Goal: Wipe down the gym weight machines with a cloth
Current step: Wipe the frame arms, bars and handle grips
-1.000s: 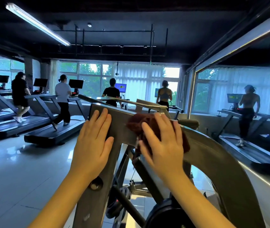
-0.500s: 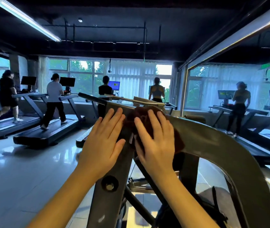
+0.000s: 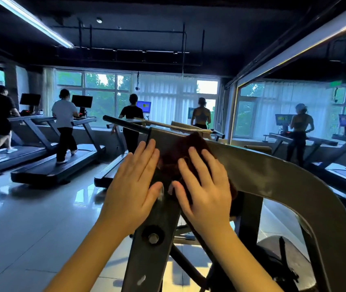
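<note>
You will find no text that can be read here. The treadmill screen [image 3: 143,107] by the window shows blue with yellow patches, but its characters are too small to make out. The green sign [image 3: 334,83] high in the mirror is blurred. The weight machine frame [image 3: 273,171] before you carries no label or number that can be read.

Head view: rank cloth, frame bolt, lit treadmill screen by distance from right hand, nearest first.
1. Dark red cloth: pressed under the right hand on the machine frame.
2. Frame bolt: below and left, on the upright.
3. Lit treadmill screen: far back by the windows.
</note>
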Tool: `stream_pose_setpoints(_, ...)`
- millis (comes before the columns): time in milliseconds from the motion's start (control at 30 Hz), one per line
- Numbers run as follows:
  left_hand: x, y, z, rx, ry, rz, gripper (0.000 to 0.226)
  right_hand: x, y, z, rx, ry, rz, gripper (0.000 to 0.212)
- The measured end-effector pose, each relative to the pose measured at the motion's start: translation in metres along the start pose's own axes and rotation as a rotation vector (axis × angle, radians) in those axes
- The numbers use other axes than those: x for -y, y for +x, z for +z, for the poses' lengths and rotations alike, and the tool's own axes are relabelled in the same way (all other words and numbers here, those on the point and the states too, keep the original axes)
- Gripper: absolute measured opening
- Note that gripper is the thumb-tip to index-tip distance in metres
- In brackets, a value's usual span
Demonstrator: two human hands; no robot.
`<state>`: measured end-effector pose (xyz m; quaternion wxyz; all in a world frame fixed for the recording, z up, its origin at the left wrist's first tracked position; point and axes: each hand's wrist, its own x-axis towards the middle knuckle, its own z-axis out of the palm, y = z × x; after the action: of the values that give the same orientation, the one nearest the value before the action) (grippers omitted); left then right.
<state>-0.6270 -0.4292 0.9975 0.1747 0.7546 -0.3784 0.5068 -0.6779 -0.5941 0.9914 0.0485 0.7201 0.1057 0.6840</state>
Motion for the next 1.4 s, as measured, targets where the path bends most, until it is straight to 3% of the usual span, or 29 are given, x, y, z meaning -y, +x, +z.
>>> stream_pose_setpoints(100,0.004,-0.01,-0.001,0.03,-0.03,-0.025,0.059,-0.011,0.014,-0.004,-0.044,-0.019,-0.049,0.026)
stream_pose_setpoints(233,0.004,-0.02,0.004,0.034,-0.102,-0.054,0.058,0.003,0.042,0.013,-0.119,0.048,0.145,0.036)
stream_pose_setpoints(467,0.002,-0.031,0.007,0.026,-0.198,-0.102,0.058,0.008,-0.001,0.014,0.003,-0.024,-0.162,0.029)
stream_pose_setpoints(667,0.004,-0.032,0.007,0.045,-0.29,-0.121,0.057,0.019,0.03,0.021,-0.067,0.015,0.062,0.038)
stream_pose_setpoints(867,0.004,-0.034,0.003,0.03,-0.305,-0.12,0.059,0.017,-0.009,0.013,0.094,-0.075,-0.148,0.037)
stream_pose_setpoints(1067,0.005,-0.037,0.003,0.059,-0.319,-0.126,0.057,0.022,0.035,0.02,-0.065,-0.012,0.1,0.043)
stream_pose_setpoints(1267,0.003,-0.042,0.001,0.087,-0.331,-0.144,0.057,0.022,0.002,0.01,0.134,-0.087,-0.1,0.047)
stream_pose_setpoints(1400,0.005,-0.048,0.001,0.095,-0.321,-0.147,0.056,0.014,0.04,0.016,-0.013,-0.064,0.027,0.044)
